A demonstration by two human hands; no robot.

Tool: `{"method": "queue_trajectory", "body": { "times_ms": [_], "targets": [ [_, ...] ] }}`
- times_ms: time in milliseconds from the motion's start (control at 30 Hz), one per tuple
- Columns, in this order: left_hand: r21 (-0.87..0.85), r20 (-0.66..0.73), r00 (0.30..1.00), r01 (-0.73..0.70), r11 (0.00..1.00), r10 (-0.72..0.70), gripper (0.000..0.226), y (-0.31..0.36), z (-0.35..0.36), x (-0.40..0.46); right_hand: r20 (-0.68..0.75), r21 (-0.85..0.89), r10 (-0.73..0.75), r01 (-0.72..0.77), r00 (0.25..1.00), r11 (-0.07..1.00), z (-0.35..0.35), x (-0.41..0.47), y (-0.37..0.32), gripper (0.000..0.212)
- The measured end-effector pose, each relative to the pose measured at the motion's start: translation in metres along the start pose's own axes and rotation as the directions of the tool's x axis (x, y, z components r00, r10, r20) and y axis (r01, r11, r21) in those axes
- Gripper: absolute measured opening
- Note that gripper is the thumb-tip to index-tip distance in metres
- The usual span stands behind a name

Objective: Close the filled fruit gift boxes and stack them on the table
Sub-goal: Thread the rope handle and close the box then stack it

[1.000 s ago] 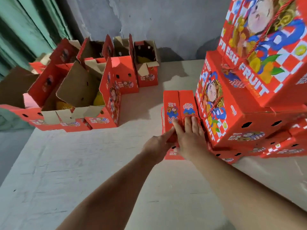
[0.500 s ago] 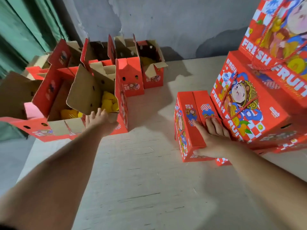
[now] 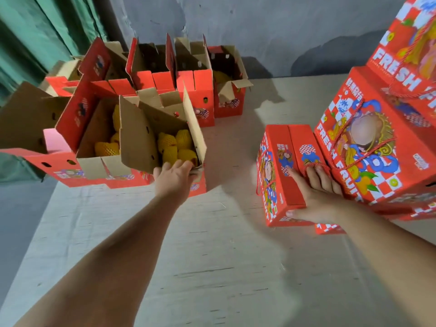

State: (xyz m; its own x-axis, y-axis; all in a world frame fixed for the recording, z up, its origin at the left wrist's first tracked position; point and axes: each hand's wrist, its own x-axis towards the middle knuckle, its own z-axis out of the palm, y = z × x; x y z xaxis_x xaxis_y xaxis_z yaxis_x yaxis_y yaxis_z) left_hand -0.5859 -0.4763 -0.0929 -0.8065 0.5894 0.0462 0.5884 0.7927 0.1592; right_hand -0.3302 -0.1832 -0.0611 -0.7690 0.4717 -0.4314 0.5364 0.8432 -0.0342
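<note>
An open red gift box (image 3: 165, 128) holds yellow net-wrapped fruit (image 3: 175, 147), its brown flaps standing up. My left hand (image 3: 174, 178) grips its near front edge. To the right a closed red box (image 3: 283, 171) stands upright on the table. My right hand (image 3: 316, 197) lies flat on its top with fingers spread, thumb on the near end. Beside it rises a stack of closed boxes printed FRESH FRUIT (image 3: 382, 138).
Several more open red boxes (image 3: 151, 67) with raised flaps crowd the back left, some showing fruit. A green curtain (image 3: 35, 38) hangs at far left, a grey wall (image 3: 271, 24) behind. The pale wooden table (image 3: 212, 256) stretches toward me.
My left hand left the closed box, reached left and took hold of the open box's front edge. My right hand stayed on the closed box. The camera came closer.
</note>
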Motion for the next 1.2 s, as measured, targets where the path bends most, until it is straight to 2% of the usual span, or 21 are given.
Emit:
{"method": "queue_trajectory", "body": {
  "times_ms": [167, 267, 400, 533, 633, 700, 767, 800, 833, 900, 933, 967, 1033, 1100, 1133, 1167, 1200],
  "targets": [
    [0.016, -0.015, 0.995, 0.101, 0.995, -0.101, 0.027, 0.057, 0.004, -0.042, -0.006, 0.013, -0.01, 0.01, 1.0, 1.0, 0.001, 0.0, 0.002, 0.123],
    [-0.042, -0.006, 0.988, 0.153, 0.987, -0.153, 0.025, 0.101, 0.009, -0.079, -0.043, 0.023, -0.016, 0.017, 0.999, 1.0, 0.005, 0.001, 0.003, 0.125],
    [-0.092, 0.041, 0.982, 0.187, 0.978, -0.183, 0.039, 0.156, 0.015, -0.131, -0.134, 0.023, -0.037, 0.041, 0.99, 0.999, 0.014, 0.001, 0.005, 0.127],
    [-0.119, 0.025, 0.982, 0.19, 0.974, -0.189, 0.046, 0.204, 0.016, -0.182, -0.344, 0.069, -0.044, 0.072, 0.938, 0.995, 0.03, -0.016, 0.005, 0.115],
    [-0.149, 0.018, 0.977, 0.212, 0.966, -0.212, 0.047, 0.236, 0.013, -0.215, -0.474, 0.29, 0.108, 0.039, 0.874, 0.956, 0.056, -0.05, 0.004, 0.109],
    [-0.174, -0.017, 0.975, 0.216, 0.961, -0.222, 0.046, 0.26, 0.016, -0.236, -0.566, 0.442, 0.126, 0.171, 0.814, 0.88, 0.079, -0.079, 0.006, 0.096],
    [-0.222, -0.065, 0.971, 0.209, 0.952, -0.229, 0.042, 0.287, 0.016, -0.256, -0.663, 0.504, 0.062, 0.383, 0.746, 0.774, 0.097, -0.107, 0.01, 0.066],
    [-0.245, -0.089, 0.971, 0.196, 0.95, -0.223, 0.04, 0.3, 0.016, -0.265, -0.644, 0.584, 0.05, 0.449, 0.763, 0.676, 0.105, -0.118, 0.014, 0.052],
    [-0.261, -0.116, 0.971, 0.173, 0.95, -0.209, 0.04, 0.313, 0.019, -0.275, -0.575, 0.71, 0.04, 0.473, 0.817, 0.521, 0.108, -0.129, 0.02, 0.041],
    [-0.214, -0.144, 0.978, 0.117, 0.97, -0.149, 0.039, 0.337, 0.023, -0.294, -0.359, 0.914, -0.015, 0.354, 0.933, 0.198, 0.107, -0.15, 0.033, 0.034],
    [-0.201, -0.149, 0.981, 0.09, 0.975, -0.121, 0.036, 0.349, 0.025, -0.302, -0.287, 0.948, -0.04, 0.29, 0.957, 0.133, 0.108, -0.157, 0.041, 0.033],
    [-0.209, -0.14, 0.985, 0.069, 0.976, -0.1, 0.032, 0.363, 0.027, -0.31, -0.248, 0.957, -0.028, 0.25, 0.968, 0.15, 0.109, -0.163, 0.049, 0.029],
    [-0.246, -0.071, 0.996, 0.031, 0.969, -0.05, 0.028, 0.394, 0.03, -0.323, -0.224, 0.944, 0.112, 0.187, 0.968, 0.271, 0.109, -0.166, 0.07, 0.026],
    [-0.29, -0.018, 0.999, 0.037, 0.956, -0.044, 0.051, 0.418, 0.025, -0.325, -0.272, 0.912, 0.182, 0.192, 0.945, 0.363, 0.108, -0.159, 0.099, 0.025],
    [-0.35, 0.074, 0.997, 0.026, 0.937, 0.0, 0.056, 0.426, 0.016, -0.322, -0.272, 0.895, 0.171, 0.184, 0.947, 0.406, 0.105, -0.154, 0.117, 0.03],
    [-0.477, 0.163, 0.981, -0.01, 0.879, 0.1, 0.052, 0.431, 0.002, -0.318, -0.239, 0.89, 0.157, 0.151, 0.958, 0.43, 0.101, -0.15, 0.137, 0.036],
    [-0.626, 0.143, 0.969, -0.071, 0.776, 0.203, 0.044, 0.435, -0.014, -0.314, -0.181, 0.893, 0.145, 0.101, 0.973, 0.438, 0.097, -0.148, 0.157, 0.038]
  ]
}}
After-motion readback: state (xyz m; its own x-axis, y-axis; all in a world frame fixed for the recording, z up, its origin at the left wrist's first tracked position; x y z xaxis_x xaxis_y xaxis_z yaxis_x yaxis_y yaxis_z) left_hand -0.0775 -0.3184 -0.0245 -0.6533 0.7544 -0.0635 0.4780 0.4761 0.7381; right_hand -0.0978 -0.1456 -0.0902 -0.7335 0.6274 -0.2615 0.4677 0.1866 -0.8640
